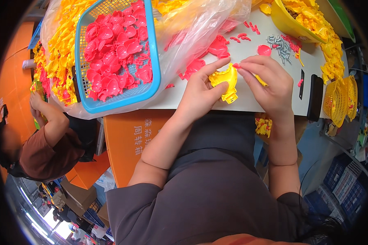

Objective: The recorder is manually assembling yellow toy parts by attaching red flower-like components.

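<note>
Left hand (204, 90) has the yellow molded part (229, 80) pinched between thumb and fingers, held up over the near edge of the white table (246, 102). Right hand (275, 85) is closed down narrow, thumb and fingertip on a small pink piece (236, 65) right at the part's upper edge. Can't tell from here if it's seated or just touching.

If it were me, I'd let the left hand be the vise — firm but not squeezing, since thin-looking plastic could flex — and let the right fingertips do the fine lining up. Keep that left thumb low like it is, so the edge stays visible. Ease the pink bit in straight; forcing it at an angle could ping it away.

Watch the yellow sliver (260, 80) tucked in the right hand too (easy to drop when you're focused on the tips). Staying over the table — not your lap — seems smart.
</note>
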Available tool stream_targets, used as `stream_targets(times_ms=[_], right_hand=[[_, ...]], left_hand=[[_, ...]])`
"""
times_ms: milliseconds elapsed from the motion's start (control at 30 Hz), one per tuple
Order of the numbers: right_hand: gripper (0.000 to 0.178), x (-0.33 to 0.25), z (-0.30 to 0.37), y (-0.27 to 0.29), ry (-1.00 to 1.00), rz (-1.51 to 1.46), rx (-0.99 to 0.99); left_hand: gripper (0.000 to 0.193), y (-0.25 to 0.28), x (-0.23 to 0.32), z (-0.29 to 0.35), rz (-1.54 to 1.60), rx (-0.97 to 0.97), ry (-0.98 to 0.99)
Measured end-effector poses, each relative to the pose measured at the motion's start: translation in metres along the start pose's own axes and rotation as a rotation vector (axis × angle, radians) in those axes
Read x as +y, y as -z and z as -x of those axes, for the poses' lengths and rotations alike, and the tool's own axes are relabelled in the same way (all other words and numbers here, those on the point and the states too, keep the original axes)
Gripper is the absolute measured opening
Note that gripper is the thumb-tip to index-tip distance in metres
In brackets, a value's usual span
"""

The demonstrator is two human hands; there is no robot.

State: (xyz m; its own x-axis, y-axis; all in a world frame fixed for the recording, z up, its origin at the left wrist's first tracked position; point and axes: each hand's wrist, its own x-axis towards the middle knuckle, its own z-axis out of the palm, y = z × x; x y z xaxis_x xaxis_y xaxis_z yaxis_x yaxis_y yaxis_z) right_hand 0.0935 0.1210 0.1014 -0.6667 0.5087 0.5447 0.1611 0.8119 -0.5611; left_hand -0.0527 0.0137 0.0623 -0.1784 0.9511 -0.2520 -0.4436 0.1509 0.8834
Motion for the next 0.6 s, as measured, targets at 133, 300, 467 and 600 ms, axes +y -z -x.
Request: stream_targets(times_ms=[133,300,467,600], right_hand=[[0.015,0.000,-0.006,0.001,0.182,0.013,-0.110],[0.014,-0.006,-0.009,0.004,0.145,0.081,-0.186],[0.012,-0.006,-0.010,0.012,0.083,0.084,-0.289],[0.011,-0.007,-0.011,0.011,0.072,0.118,-0.324]], left_hand=[[0.035,0.001,0.013,0.002,-0.002,-0.014,0.120],[0.021,0.004,0.015,0.005,-0.070,-0.019,0.138],[0.021,0.000,0.016,0.007,-0.079,-0.008,0.125],[0.021,-0.003,0.014,0.007,-0.084,0.018,0.085]])
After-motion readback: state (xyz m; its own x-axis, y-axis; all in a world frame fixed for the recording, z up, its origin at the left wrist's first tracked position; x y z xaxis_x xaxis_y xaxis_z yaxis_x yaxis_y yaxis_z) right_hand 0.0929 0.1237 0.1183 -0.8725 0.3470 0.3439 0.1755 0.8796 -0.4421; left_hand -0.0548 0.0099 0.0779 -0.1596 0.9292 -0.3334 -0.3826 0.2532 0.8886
